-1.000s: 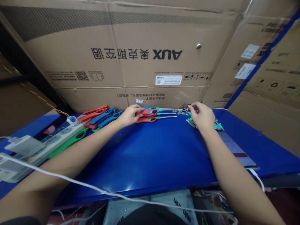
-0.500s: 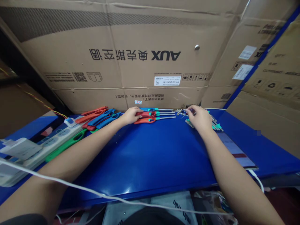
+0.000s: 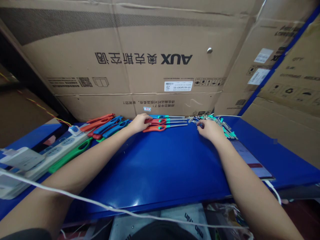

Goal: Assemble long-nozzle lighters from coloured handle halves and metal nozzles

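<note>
My left hand (image 3: 140, 123) is at the far side of the table, its fingers closed over the handle end of a red long-nosed lighter (image 3: 157, 122). A blue lighter (image 3: 158, 117) lies behind it and an orange lighter (image 3: 155, 128) in front, all with teal triggers and metal barrels pointing right. My right hand (image 3: 209, 129) is closed, thumb and fingers pressed together, at the near edge of a heap of small lighter parts (image 3: 226, 125), clear and teal with metal. Whatever its fingertips hold is hidden.
Orange, red and blue lighter handles (image 3: 110, 126) lie in a pile at the left, near a white power strip (image 3: 62, 145) and a green handle (image 3: 71, 156). A phone-like device (image 3: 252, 160) lies right of my right forearm. A white cable (image 3: 100, 204) crosses in front; cardboard (image 3: 140, 80) stands behind.
My right hand has shifted slightly toward me and its fingers have curled in, uncovering more of the parts heap behind it. The left hand stays on the lighters.
</note>
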`<action>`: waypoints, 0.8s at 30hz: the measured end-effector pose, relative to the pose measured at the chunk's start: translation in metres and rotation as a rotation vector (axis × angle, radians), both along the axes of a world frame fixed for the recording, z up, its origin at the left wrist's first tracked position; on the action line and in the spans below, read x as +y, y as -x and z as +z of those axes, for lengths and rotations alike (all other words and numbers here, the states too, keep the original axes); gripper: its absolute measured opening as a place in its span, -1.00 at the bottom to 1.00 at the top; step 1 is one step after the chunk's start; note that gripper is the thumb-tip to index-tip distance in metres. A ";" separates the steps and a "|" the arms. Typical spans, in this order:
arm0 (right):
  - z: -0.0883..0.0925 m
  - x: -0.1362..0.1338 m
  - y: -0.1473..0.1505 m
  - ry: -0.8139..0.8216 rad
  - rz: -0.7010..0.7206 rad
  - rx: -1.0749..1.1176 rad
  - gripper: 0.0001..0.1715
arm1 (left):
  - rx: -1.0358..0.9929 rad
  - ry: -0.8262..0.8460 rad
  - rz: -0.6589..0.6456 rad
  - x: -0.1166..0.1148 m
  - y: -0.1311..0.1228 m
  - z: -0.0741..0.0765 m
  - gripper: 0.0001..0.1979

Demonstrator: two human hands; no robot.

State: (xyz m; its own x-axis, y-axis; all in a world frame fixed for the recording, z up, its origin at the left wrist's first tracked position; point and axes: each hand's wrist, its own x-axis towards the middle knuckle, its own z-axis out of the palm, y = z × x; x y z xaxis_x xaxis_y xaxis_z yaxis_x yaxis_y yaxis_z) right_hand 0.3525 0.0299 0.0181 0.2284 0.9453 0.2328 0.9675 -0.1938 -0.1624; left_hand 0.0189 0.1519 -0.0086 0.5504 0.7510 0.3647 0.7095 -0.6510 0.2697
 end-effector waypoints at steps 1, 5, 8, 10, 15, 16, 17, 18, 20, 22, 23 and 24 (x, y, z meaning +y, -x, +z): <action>0.000 0.000 0.001 -0.004 -0.004 0.004 -0.68 | 0.000 0.000 0.002 0.000 0.000 0.000 -0.70; 0.003 -0.001 0.003 -0.146 -0.024 0.030 -0.67 | -0.003 -0.003 0.006 0.000 0.000 0.000 -0.70; 0.003 -0.001 0.004 -0.245 0.006 0.034 -0.64 | -0.003 -0.001 0.006 0.000 0.001 0.001 -0.71; 0.002 0.000 0.004 -0.262 0.033 0.036 -0.63 | -0.003 0.001 0.007 -0.001 0.001 0.002 -0.72; -0.003 0.003 0.006 -0.172 0.060 0.031 -0.64 | 0.003 0.009 0.004 -0.002 0.001 0.004 -0.73; -0.004 0.003 0.006 -0.158 0.072 0.030 -0.64 | 0.003 0.010 0.006 -0.002 0.001 0.004 -0.73; -0.005 0.004 0.006 -0.148 0.085 0.030 -0.63 | 0.003 0.012 0.010 -0.003 0.001 0.004 -0.72; -0.006 0.004 0.006 -0.140 0.096 0.031 -0.63 | 0.002 0.013 0.014 -0.003 0.001 0.004 -0.72; -0.007 0.005 0.007 -0.126 0.112 0.033 -0.61 | -0.002 0.017 0.024 -0.003 0.001 0.004 -0.72; -0.009 0.006 0.007 -0.108 0.128 0.031 -0.59 | -0.005 0.020 0.031 -0.003 0.002 0.004 -0.72; -0.010 0.006 0.007 -0.099 0.138 0.031 -0.58 | -0.006 0.021 0.035 -0.003 0.002 0.004 -0.73; -0.010 0.006 0.008 -0.090 0.149 0.033 -0.58 | -0.006 0.022 0.038 -0.003 0.002 0.004 -0.73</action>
State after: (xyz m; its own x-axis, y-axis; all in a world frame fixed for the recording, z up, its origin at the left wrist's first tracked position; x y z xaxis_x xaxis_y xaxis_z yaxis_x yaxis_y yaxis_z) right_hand 0.3448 0.0360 0.0078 0.0966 0.9450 0.3125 0.9783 -0.0323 -0.2047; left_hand 0.0167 0.1493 -0.0046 0.5188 0.7793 0.3514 0.7322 -0.6172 0.2878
